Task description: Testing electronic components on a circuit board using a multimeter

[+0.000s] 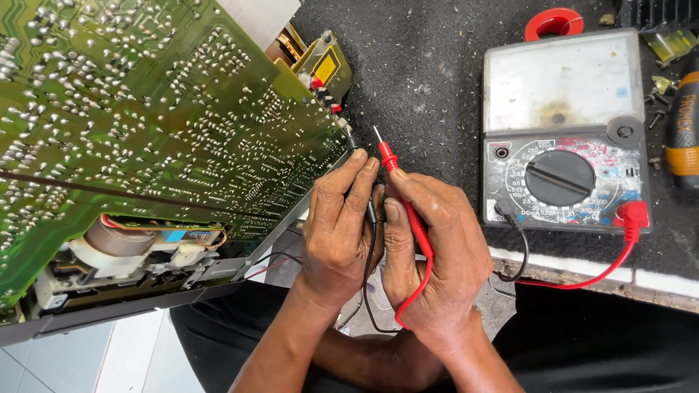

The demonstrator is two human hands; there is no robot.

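Observation:
My left hand [336, 227] grips a black test probe [357, 156], its tip resting at the right edge of a large green circuit board [145, 109] shown solder side up. My right hand [437, 247] holds a red test probe [389, 161] with its metal tip pointing up and left, just off the board's edge. Red and black leads [582, 280] run from the probes to a worn grey analogue multimeter [564, 131] lying on the dark bench at the right.
The board is hinged up over a device chassis [124, 269] with a round drum and wiring. A red tape roll [553, 23] lies behind the meter. A screwdriver with a black and orange handle [684, 124] and loose screws sit at the far right.

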